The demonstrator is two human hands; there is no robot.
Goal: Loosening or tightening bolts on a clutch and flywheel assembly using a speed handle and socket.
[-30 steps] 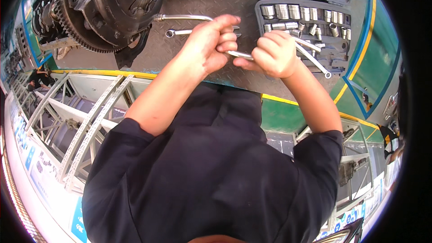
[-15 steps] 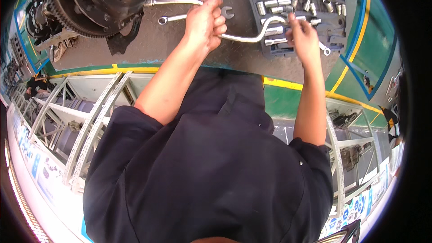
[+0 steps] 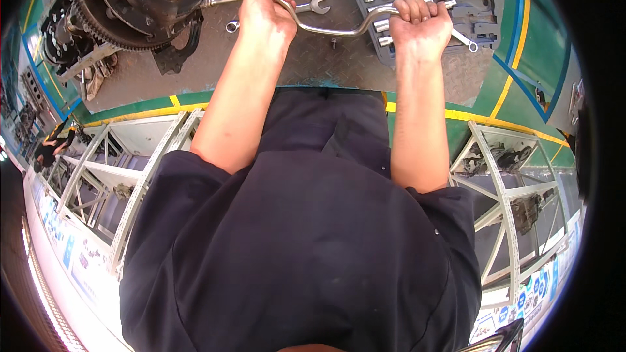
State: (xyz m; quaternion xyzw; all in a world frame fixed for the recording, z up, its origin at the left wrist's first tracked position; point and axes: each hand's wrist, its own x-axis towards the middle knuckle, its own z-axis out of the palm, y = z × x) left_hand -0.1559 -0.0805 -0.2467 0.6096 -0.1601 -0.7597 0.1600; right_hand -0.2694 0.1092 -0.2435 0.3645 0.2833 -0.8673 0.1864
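A bright metal speed brace (image 3: 339, 31), a cranked bar, spans between my hands. Its far left end meets the side of a black clutch and flywheel assembly (image 3: 140, 6); whether it sits on a fastener there is hidden. My left hand (image 3: 266, 13) is curled loosely round the straight shaft, thumb raised. At the other end my right hand (image 3: 420, 25) wraps the handle, palm up and fingers folded over. Behind my left hand lies a combination wrench (image 3: 319, 5) on the metal bench top. A grey socket case (image 3: 385, 55) holding several silver sockets lies under and beyond my right hand.
Another ring-ended wrench (image 3: 465, 40) lies on the socket case's right part. A small bolt-like piece (image 3: 334, 42) is on the bench top. Light metal racks (image 3: 156, 176) stand on both sides of me. A person (image 3: 49, 153) is far off at left.
The brace's crank has swung round. My right hand has shifted left and gone from a fingertip hold to a full wrap. My left hand has moved left along the shaft. The view has shifted slightly.
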